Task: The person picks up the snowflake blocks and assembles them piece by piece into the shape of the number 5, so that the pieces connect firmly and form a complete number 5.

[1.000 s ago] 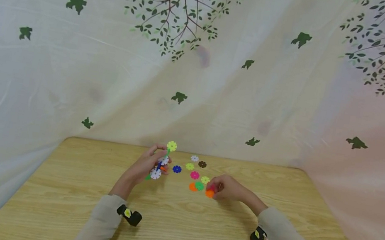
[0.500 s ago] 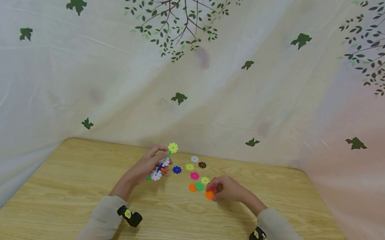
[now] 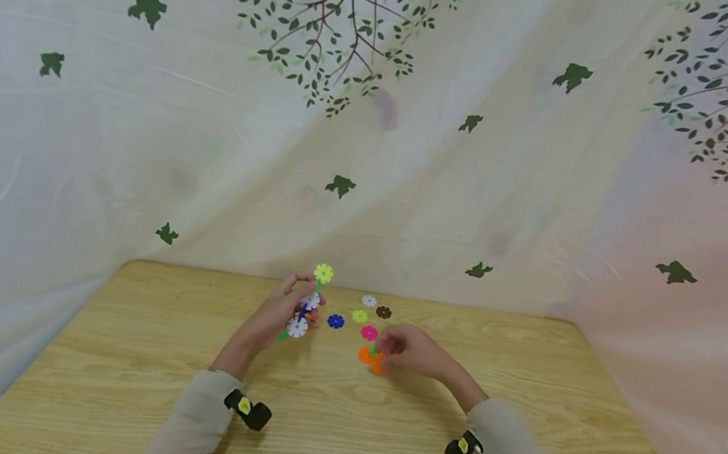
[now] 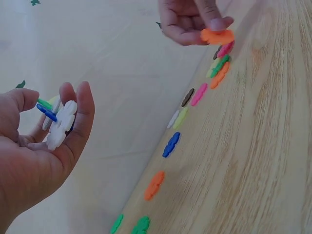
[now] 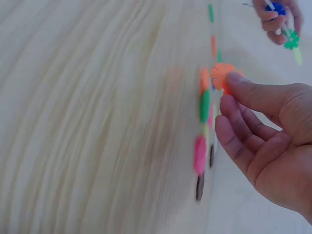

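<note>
My left hand holds a joined string of notched, flower-shaped plastic discs: a yellow disc at the top, then green, white and blue ones, and a white disc lower down. In the left wrist view that white disc faces the camera above the curled fingers. My right hand pinches a single orange disc between thumb and index finger, raised off the table in the right wrist view. Beneath it lie another orange disc and a green disc, which the hand partly covers in the head view.
Loose discs lie flat on the wooden table: blue, pink, yellow, white and brown. Nearer the left hand are an orange disc and green ones. A printed curtain hangs behind the table.
My right hand has moved left with the orange disc, over the green and orange discs, and now hides a yellow one. The left hand stays put; its string of discs has shifted slightly.
</note>
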The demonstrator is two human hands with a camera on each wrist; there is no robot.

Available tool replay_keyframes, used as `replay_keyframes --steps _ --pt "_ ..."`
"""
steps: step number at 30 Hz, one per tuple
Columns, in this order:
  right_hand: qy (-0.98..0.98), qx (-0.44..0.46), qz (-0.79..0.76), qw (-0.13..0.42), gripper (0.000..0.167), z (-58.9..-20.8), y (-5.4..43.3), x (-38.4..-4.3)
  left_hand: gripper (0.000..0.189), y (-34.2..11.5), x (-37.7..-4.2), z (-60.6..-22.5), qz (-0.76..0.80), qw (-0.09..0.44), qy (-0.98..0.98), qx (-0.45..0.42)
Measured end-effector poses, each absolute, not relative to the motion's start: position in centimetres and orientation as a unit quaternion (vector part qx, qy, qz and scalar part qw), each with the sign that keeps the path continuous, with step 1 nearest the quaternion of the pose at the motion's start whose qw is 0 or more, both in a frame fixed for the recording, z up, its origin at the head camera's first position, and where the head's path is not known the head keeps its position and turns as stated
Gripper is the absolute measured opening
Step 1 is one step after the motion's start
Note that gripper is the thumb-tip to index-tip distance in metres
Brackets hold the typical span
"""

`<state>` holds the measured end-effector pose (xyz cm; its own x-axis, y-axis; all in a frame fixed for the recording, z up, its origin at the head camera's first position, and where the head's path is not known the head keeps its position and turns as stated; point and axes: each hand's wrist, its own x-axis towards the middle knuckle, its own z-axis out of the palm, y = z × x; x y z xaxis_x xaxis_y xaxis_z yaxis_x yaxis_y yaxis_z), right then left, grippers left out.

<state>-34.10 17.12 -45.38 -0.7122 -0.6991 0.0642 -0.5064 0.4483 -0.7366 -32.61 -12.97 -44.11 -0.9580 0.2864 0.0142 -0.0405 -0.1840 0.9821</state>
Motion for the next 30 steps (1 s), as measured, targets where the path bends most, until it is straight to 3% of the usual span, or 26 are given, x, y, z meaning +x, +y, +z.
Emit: replay_keyframes --steps 8,19,30 --pt "0.821 -0.344 -0.454 0.049 0.012 -45.1 12.5 -33.4 0.025 -12.9 -32.5 -44.0 0.786 0.070 0.611 0.062" --pt "0.785 -0.332 -0.523 -0.015 0.013 -45.3 7.6 -33.1 0.027 -12.7 -32.6 -44.1 0.789 0.032 0.613 0.024" --pt "0.779 -0.321 -0.538 -0.034 0.009 -45.5 6.0 -32.7 0.026 -12.7 -32.6 -44.2 0.784 0.027 0.619 0.026"
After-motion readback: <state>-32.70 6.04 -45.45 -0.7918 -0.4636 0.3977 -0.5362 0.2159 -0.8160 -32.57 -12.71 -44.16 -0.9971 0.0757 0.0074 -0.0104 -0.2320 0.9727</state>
